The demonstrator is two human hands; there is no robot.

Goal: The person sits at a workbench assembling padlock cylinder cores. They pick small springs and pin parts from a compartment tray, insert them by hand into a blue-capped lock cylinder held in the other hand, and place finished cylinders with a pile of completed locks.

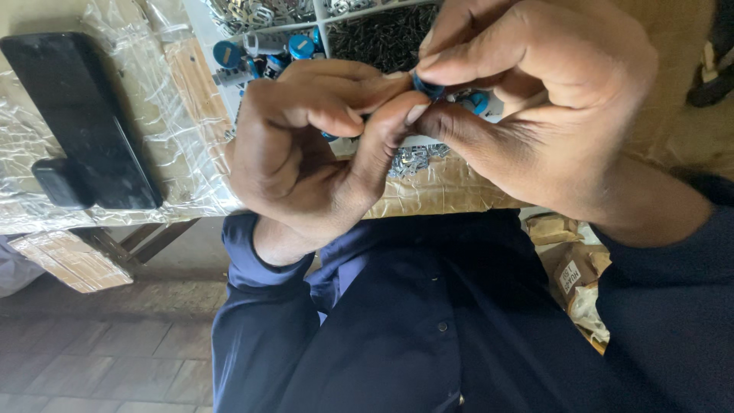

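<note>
- Cap (428, 86): blue.
- Phone (80, 115): black.
- Tray (205, 34): white, holding dark screws (378, 37) and silver clips (252, 11).
- Sleeve (252, 306): navy.
- Surface (451, 191): tan under clear plastic.

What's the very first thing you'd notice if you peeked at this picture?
Two big hands fill the middle: the left hand and the right hand pinch a small blue part between their fingers. Behind them sits a white tray of blue parts and dark screws. A black phone lies at the left.
</note>
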